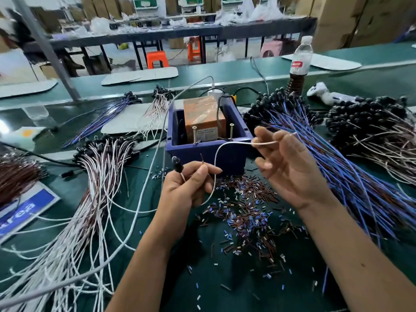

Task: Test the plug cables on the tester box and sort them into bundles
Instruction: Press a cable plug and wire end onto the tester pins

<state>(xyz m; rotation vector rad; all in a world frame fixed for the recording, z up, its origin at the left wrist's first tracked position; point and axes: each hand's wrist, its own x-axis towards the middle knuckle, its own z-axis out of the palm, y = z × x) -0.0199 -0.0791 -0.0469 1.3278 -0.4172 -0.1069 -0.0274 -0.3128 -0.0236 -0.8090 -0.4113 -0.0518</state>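
My left hand (190, 183) grips a plug cable by its black plug (176, 166), with a brown wire end sticking up past the fingers. The cable's white wire (221, 149) arcs up to my right hand (283, 163), which pinches its free end in front of the tester box (204, 122). The tester is an orange block inside a blue bin (225, 152), with two upright screws at its front edge. Bundles of white and brown cables (96, 176) lie at the left. Blue and brown cables (337, 154) are heaped at the right.
Cut bits of wire insulation (247, 212) litter the green mat in front of the bin. A plastic bottle (300, 61) and a white tool (324, 93) stand at the back right. A grey cord (146, 192) runs across the mat. A blue sign (20, 210) lies far left.
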